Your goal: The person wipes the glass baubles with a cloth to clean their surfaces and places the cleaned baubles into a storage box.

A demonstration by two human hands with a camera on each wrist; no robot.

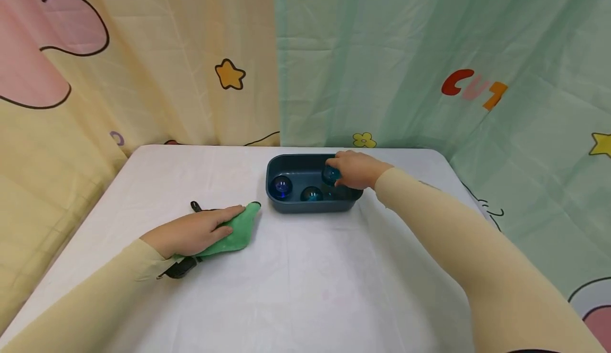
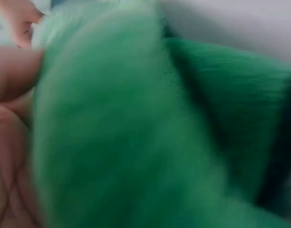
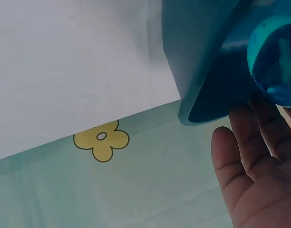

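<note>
My right hand (image 1: 355, 168) holds a clear teal glass ball (image 1: 330, 175) between thumb and fingers, at the right end of a dark blue rectangular bin (image 1: 314, 208). In the right wrist view the ball (image 3: 278, 64) shows large over the bin's inside, with fingertips (image 3: 241, 114) at its lower side. Two more balls lie in the bin: a blue-violet ball (image 1: 281, 186) at the left and a teal ball (image 1: 312, 194) near the front wall. Left of the bin, my left hand (image 1: 191, 232) holds a green cloth (image 1: 241, 231) with dark edging, which fills most of the left wrist view.
The bin stands near the back edge of a table covered in white cloth (image 1: 305, 289). Behind and beside it hang printed curtains (image 1: 353, 51). A black strap with a dark device (image 1: 180, 268) shows at my left wrist.
</note>
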